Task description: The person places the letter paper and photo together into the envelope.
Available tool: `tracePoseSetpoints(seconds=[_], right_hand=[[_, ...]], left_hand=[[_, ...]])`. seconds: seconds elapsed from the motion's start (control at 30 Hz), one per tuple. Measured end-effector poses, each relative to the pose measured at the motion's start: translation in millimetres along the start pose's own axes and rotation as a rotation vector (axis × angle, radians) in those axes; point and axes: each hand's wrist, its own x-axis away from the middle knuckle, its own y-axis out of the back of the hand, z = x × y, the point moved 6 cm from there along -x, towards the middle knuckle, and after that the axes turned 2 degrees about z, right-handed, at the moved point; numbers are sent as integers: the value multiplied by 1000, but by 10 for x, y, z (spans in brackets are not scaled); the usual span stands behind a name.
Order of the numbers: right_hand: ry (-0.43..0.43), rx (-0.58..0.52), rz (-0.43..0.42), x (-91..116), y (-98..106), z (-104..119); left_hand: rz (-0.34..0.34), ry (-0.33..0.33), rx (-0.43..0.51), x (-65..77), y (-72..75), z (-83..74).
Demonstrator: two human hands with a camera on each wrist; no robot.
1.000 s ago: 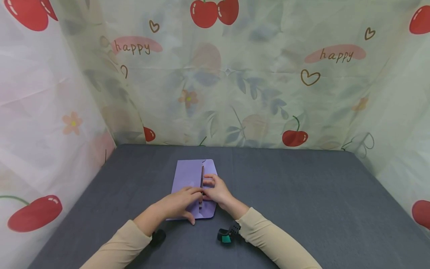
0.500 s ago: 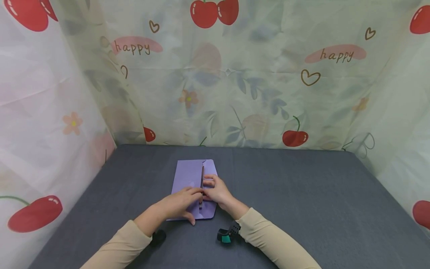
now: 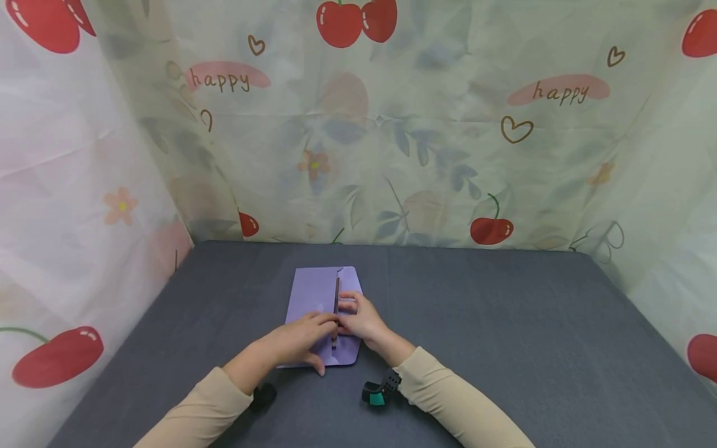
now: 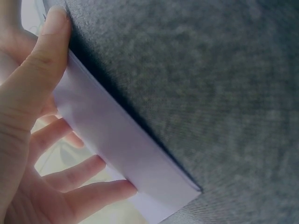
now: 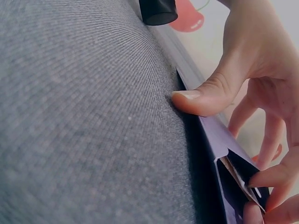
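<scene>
A purple envelope (image 3: 313,287) lies on the dark table, its opening on the right side beside a rounded flap (image 3: 348,353). In that opening shows a thin, brown-edged paper item (image 3: 337,295), mostly hidden inside. My left hand (image 3: 297,339) rests over the envelope's lower left with fingers spread; its thumb extends past the near edge. The left wrist view shows several straight left fingers (image 4: 77,175) touching the purple surface. At the flap side, my right hand (image 3: 364,320) pinches at the opening. In the right wrist view, right fingertips (image 5: 252,213) meet the paper item's edge.
Dark grey cloth covers the table (image 3: 482,323). Patterned curtains (image 3: 414,124) with cherries and hearts stand behind it and on both sides. A black wrist device (image 3: 264,396) sits under the left sleeve, and a black-and-green one (image 3: 378,395) beside the right cuff.
</scene>
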Motion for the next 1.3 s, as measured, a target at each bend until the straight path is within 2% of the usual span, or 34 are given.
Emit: tracePoseSetpoints(seconds=[0.07,0.1,0.27,0.73,1.0,1.3], right_hand=[[-12,-8,-2,0,0,9],[-48,-5,-17,52,-16,85],[-73,-18,-26,72,10,131],[-35,15,-52,127,292,231],[-18,117,-70,228,511,330],[16,291,-68,373,839,413]], left_hand=[[-1,0,6,1,2,2],[3,4,12,0,1,4],[21,22,28,-7,3,9],[44,46,45,-24,-1,38],[39,38,72,-20,11,44],[23,25,61,-3,-5,31]])
